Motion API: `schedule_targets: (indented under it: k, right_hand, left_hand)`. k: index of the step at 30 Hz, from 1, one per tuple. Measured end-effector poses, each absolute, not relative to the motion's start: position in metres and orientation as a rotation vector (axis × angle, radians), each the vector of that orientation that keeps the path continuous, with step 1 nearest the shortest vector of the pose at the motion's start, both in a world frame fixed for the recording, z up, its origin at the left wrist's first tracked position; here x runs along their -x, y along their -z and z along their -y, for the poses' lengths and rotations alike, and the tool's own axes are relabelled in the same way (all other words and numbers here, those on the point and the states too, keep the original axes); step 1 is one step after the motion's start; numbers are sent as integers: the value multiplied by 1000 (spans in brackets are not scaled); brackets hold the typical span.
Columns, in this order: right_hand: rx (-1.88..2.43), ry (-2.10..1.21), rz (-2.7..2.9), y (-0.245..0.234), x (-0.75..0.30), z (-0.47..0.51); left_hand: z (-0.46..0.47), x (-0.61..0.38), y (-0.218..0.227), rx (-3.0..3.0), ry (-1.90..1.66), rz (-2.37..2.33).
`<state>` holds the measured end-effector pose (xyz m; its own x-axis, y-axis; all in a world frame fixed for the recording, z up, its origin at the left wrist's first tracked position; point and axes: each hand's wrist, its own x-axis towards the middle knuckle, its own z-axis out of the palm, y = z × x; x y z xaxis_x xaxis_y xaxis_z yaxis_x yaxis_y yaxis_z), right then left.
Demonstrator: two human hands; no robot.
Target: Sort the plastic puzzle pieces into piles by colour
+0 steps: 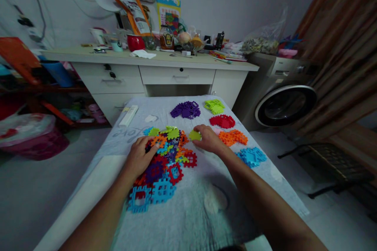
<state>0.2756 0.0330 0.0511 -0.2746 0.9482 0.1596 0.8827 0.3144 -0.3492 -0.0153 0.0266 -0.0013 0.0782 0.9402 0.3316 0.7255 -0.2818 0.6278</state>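
Observation:
A mixed heap of plastic waffle tiles [165,160] in several colours lies in the middle of a grey cloth-covered table [188,211]. My left hand [141,156] rests on the heap's left side, fingers spread flat over the tiles. My right hand [209,139] is at the heap's right edge, its fingers pinched on a yellow-green tile [194,135]. Sorted piles sit beyond and to the right: purple [185,110], lime green [215,106], red [222,121], orange [233,137], blue [251,156].
A white tube [128,115] and a small white scrap [150,118] lie at the table's far left. Behind stands a cluttered white desk [147,71] with drawers. A washing machine [282,94] is at right, a dark chair [332,164] beside it, a pink basin [31,135] on the floor left.

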Motion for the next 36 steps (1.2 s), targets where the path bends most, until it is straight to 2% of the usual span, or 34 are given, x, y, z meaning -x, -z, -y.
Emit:
schedule_targets:
  k: [7,13,18,36]
  right_hand:
    - [1781,-106,2226,-81,-329,-84]
    - [2058,39,1974,-80,-377,-132]
    - [2216,25,1824,-74,-392,-159]
    - [2203,16,1815,-52,-381,-213]
  left_hand:
    - [-26,16,2,-2053,-995,-1683]
    - [-27,17,4,-2041,-1005,-1660]
    - [-29,18,5,-2046,-996,-1646]
    - [-27,19,7,-2042,-994,-1661]
